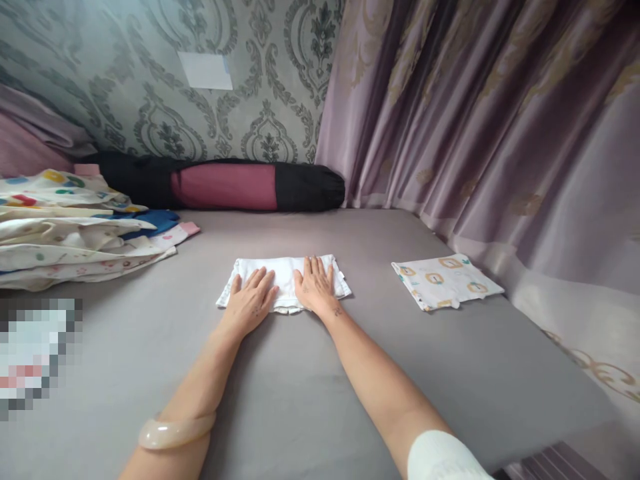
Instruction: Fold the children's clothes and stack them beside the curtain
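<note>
A white folded garment lies flat on the grey sheet in front of me, its kind hidden by the folds. My left hand rests on its left part, palm down with the fingers spread. On its right part lies my right hand, also flat, fingers stretched forward. A small tag shows at the garment's right edge. Off to the right, apart from both hands, is a folded white cloth item with orange and green printed figures.
Several loose printed clothes are heaped at the left. A long black and maroon bolster-shaped bag lies along the patterned wall. Purple curtains hang down the right side of the grey-sheeted bed. A pixelated patch covers something at the left edge.
</note>
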`<action>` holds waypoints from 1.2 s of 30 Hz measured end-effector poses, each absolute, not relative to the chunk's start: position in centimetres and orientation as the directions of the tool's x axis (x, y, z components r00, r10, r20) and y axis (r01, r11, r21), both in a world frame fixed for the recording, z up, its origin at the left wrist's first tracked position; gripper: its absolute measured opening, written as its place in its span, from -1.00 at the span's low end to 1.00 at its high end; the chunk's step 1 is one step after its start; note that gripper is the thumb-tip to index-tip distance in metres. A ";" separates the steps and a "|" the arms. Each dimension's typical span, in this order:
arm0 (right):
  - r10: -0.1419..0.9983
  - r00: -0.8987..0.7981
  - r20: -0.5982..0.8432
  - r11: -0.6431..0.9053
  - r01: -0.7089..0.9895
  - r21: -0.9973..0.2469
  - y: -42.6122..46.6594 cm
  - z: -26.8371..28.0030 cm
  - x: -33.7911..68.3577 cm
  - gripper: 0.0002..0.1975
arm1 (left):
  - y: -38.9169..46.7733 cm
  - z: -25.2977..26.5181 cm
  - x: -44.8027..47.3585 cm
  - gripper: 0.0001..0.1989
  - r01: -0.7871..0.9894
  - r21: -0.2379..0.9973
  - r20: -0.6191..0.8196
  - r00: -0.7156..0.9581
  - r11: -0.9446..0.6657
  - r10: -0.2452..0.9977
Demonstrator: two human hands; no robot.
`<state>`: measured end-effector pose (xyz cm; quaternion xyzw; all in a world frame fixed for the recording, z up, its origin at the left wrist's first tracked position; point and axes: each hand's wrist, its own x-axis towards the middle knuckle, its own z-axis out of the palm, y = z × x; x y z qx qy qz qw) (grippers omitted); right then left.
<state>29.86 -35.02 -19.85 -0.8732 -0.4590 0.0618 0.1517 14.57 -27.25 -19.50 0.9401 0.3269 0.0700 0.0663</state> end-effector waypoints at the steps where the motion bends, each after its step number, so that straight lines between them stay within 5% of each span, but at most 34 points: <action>1: 0.820 0.571 0.032 -0.532 0.782 -0.325 -35.0 -19.8 29.8 -0.37 | -27.2 -19.5 14.6 -0.50 0.605 0.168 0.090 0.777 -0.778 0.623; 22: 0.754 0.656 0.019 -0.624 0.727 -0.286 -35.6 -19.4 31.4 -0.35 | -27.1 -19.8 14.1 -0.55 0.623 0.138 0.165 0.752 -0.770 0.638; 27: 0.713 0.696 0.088 -0.657 0.707 -0.264 -35.8 -19.4 32.1 -0.35 | -26.3 -20.1 13.8 -0.54 0.716 0.150 0.244 0.642 -0.682 0.727; 36: 0.694 0.720 0.013 -0.691 0.671 -0.269 -35.8 -19.8 32.3 -0.35 | -25.7 -20.3 13.6 -0.49 0.768 0.139 0.087 0.619 -0.625 0.781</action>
